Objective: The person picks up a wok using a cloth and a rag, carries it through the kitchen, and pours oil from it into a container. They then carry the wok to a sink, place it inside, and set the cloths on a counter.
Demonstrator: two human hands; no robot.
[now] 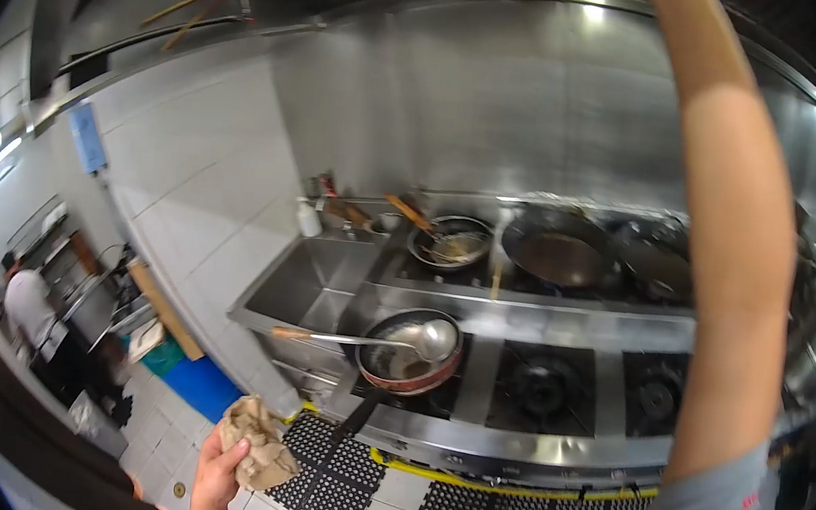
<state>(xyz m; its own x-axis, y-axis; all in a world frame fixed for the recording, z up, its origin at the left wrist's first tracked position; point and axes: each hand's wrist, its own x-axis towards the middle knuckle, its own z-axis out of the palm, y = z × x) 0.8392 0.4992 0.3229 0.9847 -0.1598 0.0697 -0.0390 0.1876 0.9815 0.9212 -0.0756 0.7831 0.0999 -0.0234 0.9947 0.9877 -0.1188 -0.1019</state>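
My left hand, low in the head view, grips a crumpled beige cloth with the thumb pressed over it. My right arm stretches up along the right side, and its hand lies beyond the top edge. On the front burner sits a red-sided frying pan with a dark handle pointing toward me. A ladle with a wooden handle end rests across this pan, its round bowl inside. Neither hand touches the pan or the ladle.
A smaller pan with a wooden-handled utensil stands at the back, beside large woks. Left of the stove is a steel sink. Black rubber mats cover part of the tiled floor. Another person is at far left.
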